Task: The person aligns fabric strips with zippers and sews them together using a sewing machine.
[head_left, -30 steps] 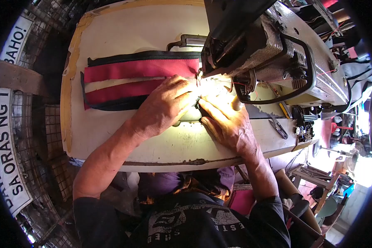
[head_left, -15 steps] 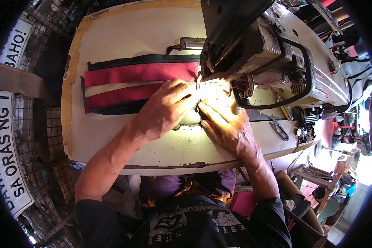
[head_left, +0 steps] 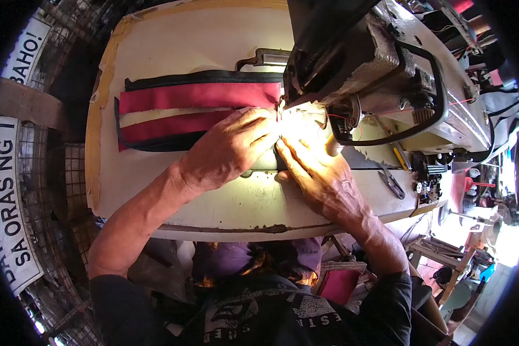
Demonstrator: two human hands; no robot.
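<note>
Two red fabric strips edged with black zipper tape lie on the white sewing table, their right ends under the sewing machine's needle area. My left hand is closed on the fabric just left of the presser foot, fingertips pinched together. Close beside it, my right hand lies on the work below and right of the foot, fingers stretched forward. Strong lamp glare washes out its fingertips and the material under them.
Snips and a yellow-handled tool lie right of my right hand. A metal bracket sits behind the strips. A bobbin winder is at the table's right edge. Wire mesh and lettered signs stand at the left.
The right hand and forearm have shifted slightly, with the thumb drawn in and the elbow farther right. My left elbow has moved a little outward. The strips look almost unmoved.
</note>
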